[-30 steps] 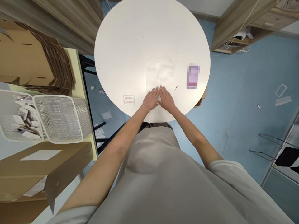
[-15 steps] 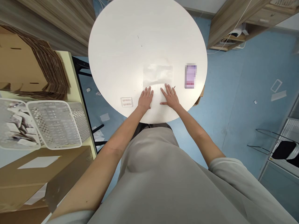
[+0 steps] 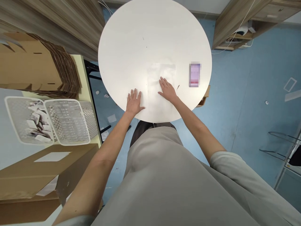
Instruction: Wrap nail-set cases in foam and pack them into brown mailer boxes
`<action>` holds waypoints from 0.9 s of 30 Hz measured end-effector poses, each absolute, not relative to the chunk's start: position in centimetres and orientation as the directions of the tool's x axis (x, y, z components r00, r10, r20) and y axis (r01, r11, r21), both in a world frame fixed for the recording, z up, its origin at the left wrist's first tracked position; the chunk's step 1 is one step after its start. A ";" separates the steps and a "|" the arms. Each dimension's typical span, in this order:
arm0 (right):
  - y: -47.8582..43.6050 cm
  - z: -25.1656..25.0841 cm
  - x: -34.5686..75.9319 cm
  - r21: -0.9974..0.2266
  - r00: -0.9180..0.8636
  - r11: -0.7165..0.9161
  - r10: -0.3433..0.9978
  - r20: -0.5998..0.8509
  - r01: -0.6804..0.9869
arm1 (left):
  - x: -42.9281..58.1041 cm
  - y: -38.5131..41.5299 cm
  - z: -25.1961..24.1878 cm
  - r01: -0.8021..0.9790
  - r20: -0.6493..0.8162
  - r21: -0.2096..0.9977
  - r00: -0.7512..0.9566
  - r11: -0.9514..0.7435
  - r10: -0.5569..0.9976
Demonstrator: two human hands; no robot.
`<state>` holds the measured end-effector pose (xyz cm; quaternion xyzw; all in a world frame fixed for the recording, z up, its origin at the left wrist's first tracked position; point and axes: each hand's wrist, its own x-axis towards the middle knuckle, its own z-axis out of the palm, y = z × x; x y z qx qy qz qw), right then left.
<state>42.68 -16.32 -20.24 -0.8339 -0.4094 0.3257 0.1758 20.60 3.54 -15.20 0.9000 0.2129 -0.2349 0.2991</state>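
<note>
My left hand (image 3: 134, 102) lies flat, fingers spread, on the round white table (image 3: 141, 31) near its front edge. The small clear packet seen earlier at that spot is not visible now. My right hand (image 3: 167, 89) rests flat with fingers stretched out on the lower right part of a clear plastic bag (image 3: 160, 73) lying in the middle of the table. A purple phone-like object (image 3: 195, 74) sits to the right of the bag, apart from both hands.
Two white perforated baskets (image 3: 68, 121) with small packets stand on a side table at the left, beside stacked flat cardboard (image 3: 35, 62) and a brown box (image 3: 47, 169). A wooden cabinet (image 3: 235, 22) stands at the back right. Paper scraps lie on the blue floor.
My hands, together at the bag's near edge, have parted. The left slid left onto the spot of the small packet, which is now covered; the right moved slightly up on the bag.
</note>
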 end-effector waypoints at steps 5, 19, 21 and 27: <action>-14.0 -22.3 43.2 -0.593 0.490 -0.611 0.786 -0.377 0.524 | 17.0 5.5 -14.7 0.624 -0.618 0.300 0.703 -0.721 0.352; -23.0 -16.8 37.7 -0.598 0.705 -0.706 0.640 -0.307 0.381 | 16.4 3.1 -14.8 0.643 -0.518 0.273 0.725 -0.715 0.454; -25.8 -16.2 35.7 -0.561 0.775 -0.785 0.519 -0.361 0.264 | 16.9 2.1 -14.6 0.619 -0.465 0.315 0.762 -0.720 0.451; -29.8 -16.3 31.9 -0.420 0.806 -0.907 0.228 -0.547 -0.029 | 20.5 -1.9 -14.6 0.371 -0.404 0.476 0.898 -0.797 0.177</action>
